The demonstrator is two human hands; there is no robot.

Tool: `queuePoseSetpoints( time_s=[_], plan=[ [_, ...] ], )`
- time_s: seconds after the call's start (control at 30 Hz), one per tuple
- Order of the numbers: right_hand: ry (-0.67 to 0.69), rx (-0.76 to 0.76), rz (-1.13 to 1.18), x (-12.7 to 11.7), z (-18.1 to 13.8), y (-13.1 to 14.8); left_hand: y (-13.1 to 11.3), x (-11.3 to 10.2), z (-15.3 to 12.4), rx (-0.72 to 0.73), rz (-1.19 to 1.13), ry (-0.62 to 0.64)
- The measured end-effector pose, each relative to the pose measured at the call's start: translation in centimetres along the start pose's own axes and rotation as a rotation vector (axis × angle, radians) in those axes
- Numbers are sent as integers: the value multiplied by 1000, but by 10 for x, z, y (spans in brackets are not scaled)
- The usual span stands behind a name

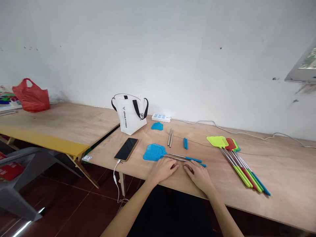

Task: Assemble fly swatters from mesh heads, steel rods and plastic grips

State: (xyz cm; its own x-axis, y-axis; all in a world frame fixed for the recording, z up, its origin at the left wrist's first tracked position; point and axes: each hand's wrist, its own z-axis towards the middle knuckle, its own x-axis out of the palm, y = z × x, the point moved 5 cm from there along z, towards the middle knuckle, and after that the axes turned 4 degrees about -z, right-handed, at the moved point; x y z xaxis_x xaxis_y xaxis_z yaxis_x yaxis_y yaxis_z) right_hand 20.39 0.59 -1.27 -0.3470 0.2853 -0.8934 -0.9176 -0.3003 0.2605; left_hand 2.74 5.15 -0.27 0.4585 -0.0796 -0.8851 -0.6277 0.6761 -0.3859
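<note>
My left hand and my right hand lie flat on the plywood table, fingers stretched toward each other, holding nothing. Just beyond their fingertips lies a blue fly swatter with a metal rod and blue grip. Farther back sit a loose blue swatter head, two bare metal rods and two blue grips. Off to the right lies a bunch of finished swatters, green, red and blue.
A phone on a white cable lies left of the swatter. A white tote bag and a power strip stand by the wall. A second table at left carries a red plastic bag. A grey chair stands lower left.
</note>
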Motion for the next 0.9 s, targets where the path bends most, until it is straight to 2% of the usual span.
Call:
queuePoseSetpoints(
  time_s=[0.7, 0.8, 0.9],
  plan=[
    [-26, 27, 16, 2, 1, 1, -1, -3, 0, -46, -1, 11],
    [-91, 19, 100, 1, -1, -2, -1, -3, 0, -55, -5, 13],
    [-252, 53, 203, -6, -5, -12, 0, -3, 1, -52, -14, 17]
  ],
)
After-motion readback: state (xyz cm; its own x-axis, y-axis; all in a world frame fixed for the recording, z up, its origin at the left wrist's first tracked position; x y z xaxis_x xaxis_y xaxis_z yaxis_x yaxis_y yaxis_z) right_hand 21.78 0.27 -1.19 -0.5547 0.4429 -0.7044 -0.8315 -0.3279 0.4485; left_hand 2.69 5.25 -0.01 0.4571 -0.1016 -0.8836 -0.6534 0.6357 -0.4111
